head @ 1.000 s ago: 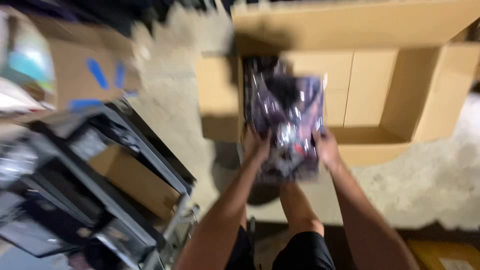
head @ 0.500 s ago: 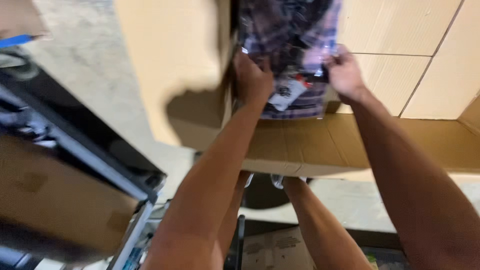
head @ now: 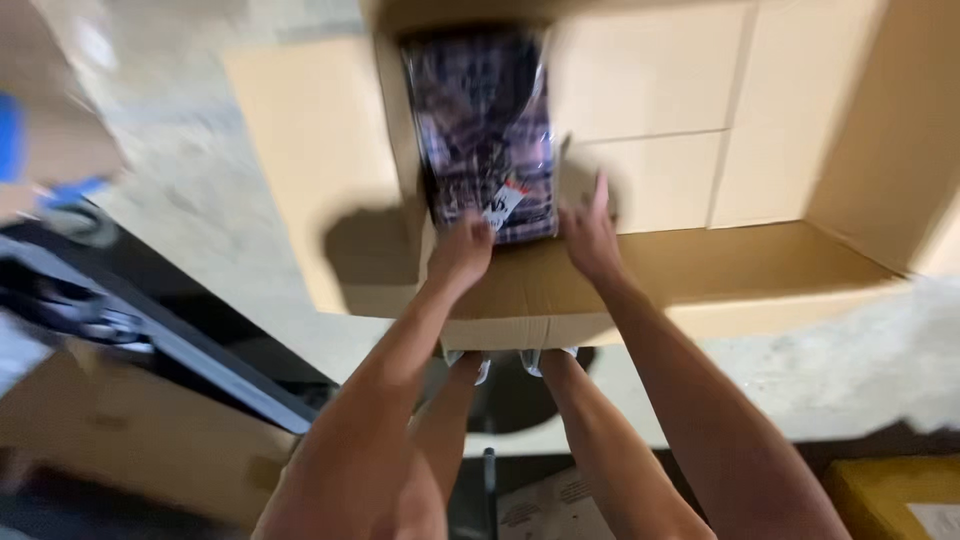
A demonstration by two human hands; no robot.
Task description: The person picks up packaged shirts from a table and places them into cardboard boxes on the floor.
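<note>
A flat clear-plastic packet (head: 485, 130) with a dark plaid garment and a small tag lies inside a large open cardboard box (head: 760, 270), against its left wall. My left hand (head: 462, 250) grips the packet's near edge. My right hand (head: 590, 235) is beside the packet's near right corner with fingers spread, touching or just off it. Both arms reach forward over the box's near flap. The image is motion-blurred.
A dark metal cart frame (head: 150, 330) carrying brown cartons (head: 120, 440) stands at the left. The floor (head: 200, 170) is pale concrete. A yellow carton corner (head: 900, 495) shows at the bottom right. My legs are below the box's near flap.
The packet was held up in both hands above the box; it now lies down inside the box by the left wall, and my right hand has opened off it.
</note>
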